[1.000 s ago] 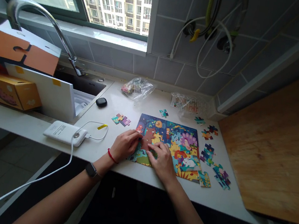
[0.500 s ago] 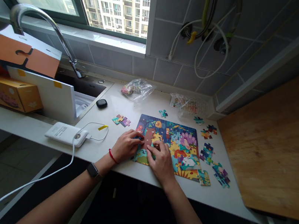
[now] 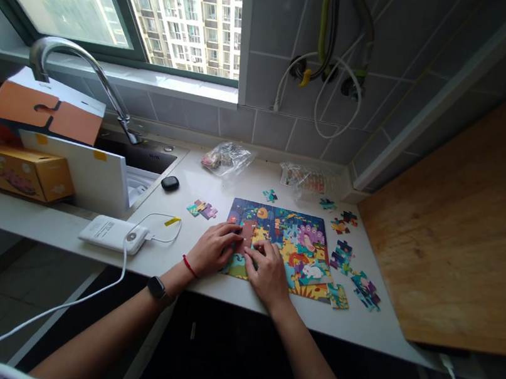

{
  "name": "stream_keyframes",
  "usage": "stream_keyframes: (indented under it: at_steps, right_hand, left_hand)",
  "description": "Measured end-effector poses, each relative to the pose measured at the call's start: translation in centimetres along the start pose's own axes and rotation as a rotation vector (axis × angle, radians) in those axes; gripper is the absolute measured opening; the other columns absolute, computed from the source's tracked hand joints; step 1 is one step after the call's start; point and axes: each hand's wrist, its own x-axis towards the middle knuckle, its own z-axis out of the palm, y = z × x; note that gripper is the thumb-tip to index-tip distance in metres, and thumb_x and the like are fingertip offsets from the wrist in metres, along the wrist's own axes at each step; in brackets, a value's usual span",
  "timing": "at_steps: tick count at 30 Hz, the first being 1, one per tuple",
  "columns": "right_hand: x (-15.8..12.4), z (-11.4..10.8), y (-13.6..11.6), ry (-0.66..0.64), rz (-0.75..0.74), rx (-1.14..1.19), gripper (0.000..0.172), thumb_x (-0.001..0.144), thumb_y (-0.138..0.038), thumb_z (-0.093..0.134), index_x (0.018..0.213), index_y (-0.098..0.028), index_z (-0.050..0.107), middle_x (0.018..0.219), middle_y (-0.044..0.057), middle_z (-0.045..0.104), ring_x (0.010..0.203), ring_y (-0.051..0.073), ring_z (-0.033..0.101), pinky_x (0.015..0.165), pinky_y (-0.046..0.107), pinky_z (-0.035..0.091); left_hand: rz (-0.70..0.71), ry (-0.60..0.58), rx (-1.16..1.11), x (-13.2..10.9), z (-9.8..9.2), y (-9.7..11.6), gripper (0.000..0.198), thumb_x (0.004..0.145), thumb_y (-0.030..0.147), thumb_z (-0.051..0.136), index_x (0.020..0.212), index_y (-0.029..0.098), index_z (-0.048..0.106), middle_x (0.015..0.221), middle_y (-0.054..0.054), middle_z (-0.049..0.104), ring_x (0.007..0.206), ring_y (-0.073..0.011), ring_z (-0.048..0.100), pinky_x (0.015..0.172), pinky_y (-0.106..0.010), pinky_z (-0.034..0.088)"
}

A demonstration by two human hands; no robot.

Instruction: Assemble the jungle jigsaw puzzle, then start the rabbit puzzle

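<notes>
A colourful jigsaw puzzle (image 3: 310, 233) with animals lies on the white counter, its pieces largely joined. My left hand (image 3: 214, 247) is over the puzzle's left side, fingers bent and drawn together at a brown puzzle piece (image 3: 244, 239). From the right, my right hand (image 3: 266, 274) pinches close to the same piece, thumb and forefinger at its edge. The fingers partly hide this area. A rabbit piece (image 3: 315, 273) overlies the puzzle's lower right part. Loose puzzle pieces (image 3: 365, 290) are scattered to the right, and a few more pieces (image 3: 202, 208) sit to the left.
A white power bank (image 3: 108, 233) with a cable lies left of my hands, near a small black case (image 3: 170, 183). Boxes (image 3: 22, 171) stand by the sink and faucet (image 3: 87, 57). Plastic bags (image 3: 229, 160) rest along the wall. A wooden panel (image 3: 467, 247) borders the right.
The camera view has shifted slightly, so the scene sits a little lower and further left on the right side. Both hands stay at the same part of the puzzle.
</notes>
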Motion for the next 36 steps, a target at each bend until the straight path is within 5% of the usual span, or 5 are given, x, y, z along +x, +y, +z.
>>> stream_keyframes:
  at_steps: [6, 15, 29, 36]
  right_hand:
    - [-0.1, 0.0, 0.1, -0.024, -0.021, -0.041, 0.020, 0.097, -0.020, 0.069, 0.112, -0.024, 0.082, 0.107, 0.009, 0.069, 0.100, 0.027, 0.060, 0.090, 0.042, 0.057]
    - [-0.1, -0.1, 0.1, -0.052, -0.001, -0.034, 0.020, 0.098, -0.022, 0.069, 0.112, -0.025, 0.082, 0.104, 0.009, 0.068, 0.098, 0.026, 0.061, 0.088, 0.041, 0.056]
    - [-0.1, 0.1, 0.2, -0.008, 0.008, 0.007, 0.023, 0.094, -0.017, 0.073, 0.116, -0.022, 0.079, 0.106, 0.009, 0.069, 0.101, 0.027, 0.062, 0.090, 0.041, 0.057]
    - [-0.5, 0.0, 0.4, 0.170, -0.092, 0.166, 0.022, 0.097, -0.013, 0.064, 0.111, -0.022, 0.077, 0.103, 0.009, 0.068, 0.100, 0.026, 0.062, 0.092, 0.042, 0.058]
  left_hand:
    - [-0.051, 0.001, 0.022, -1.6, -0.2, -0.2, 0.033, 0.095, 0.011, 0.054, 0.122, 0.023, 0.069, 0.146, -0.011, 0.065, 0.142, -0.0314, 0.056, 0.117, -0.055, 0.051]
    - [-0.068, -0.142, 0.079, -6.5, -4.2, 0.1, 0.049, 0.102, 0.040, 0.062, 0.149, 0.026, 0.056, 0.157, -0.011, 0.057, 0.150, -0.0334, 0.047, 0.122, -0.055, 0.046]
    - [-0.089, -0.100, 0.075, -6.4, -3.9, 0.1, 0.040, 0.099, 0.043, 0.069, 0.136, 0.027, 0.067, 0.148, -0.008, 0.066, 0.146, -0.0325, 0.053, 0.117, -0.056, 0.050]
    - [-0.061, -0.100, 0.090, -6.4, -3.9, 0.2, 0.039, 0.099, 0.043, 0.068, 0.135, 0.028, 0.067, 0.148, -0.009, 0.065, 0.145, -0.0324, 0.054, 0.117, -0.055, 0.051]
